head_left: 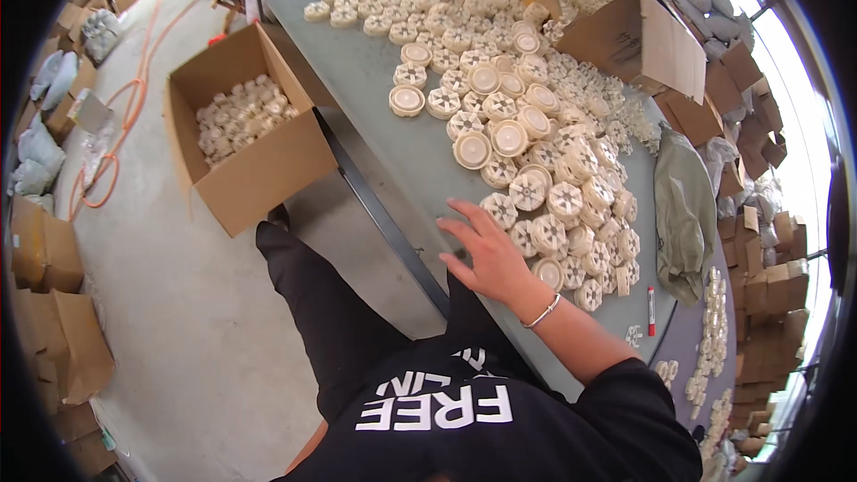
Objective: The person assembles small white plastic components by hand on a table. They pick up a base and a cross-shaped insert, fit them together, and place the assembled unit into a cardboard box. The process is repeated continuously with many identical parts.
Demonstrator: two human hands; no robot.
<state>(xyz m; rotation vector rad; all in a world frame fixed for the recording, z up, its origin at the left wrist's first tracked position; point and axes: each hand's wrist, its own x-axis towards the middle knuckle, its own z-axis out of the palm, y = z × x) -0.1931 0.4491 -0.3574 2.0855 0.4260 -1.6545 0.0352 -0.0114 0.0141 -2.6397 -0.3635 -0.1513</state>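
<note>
My right hand (489, 257) is over the near edge of the grey-green table (375, 134), fingers spread and nothing in them. Just beyond it lies a large heap of round cream plastic parts (536, 170). Some show a flat disc face, others a ribbed side with dark gaps. The closest ones sit just right of my fingers, and I cannot see the hand gripping any. Of my left arm only a sliver (308, 448) shows at the lower edge; the left hand is out of sight.
An open cardboard box (268, 174) with small cream parts stands left of the table. Another box (638, 45) lies tipped at the far right, small pieces spilling out. A green bag (683, 214) and a red-and-white marker (652, 311) lie right. An orange hose (134, 107) crosses the floor.
</note>
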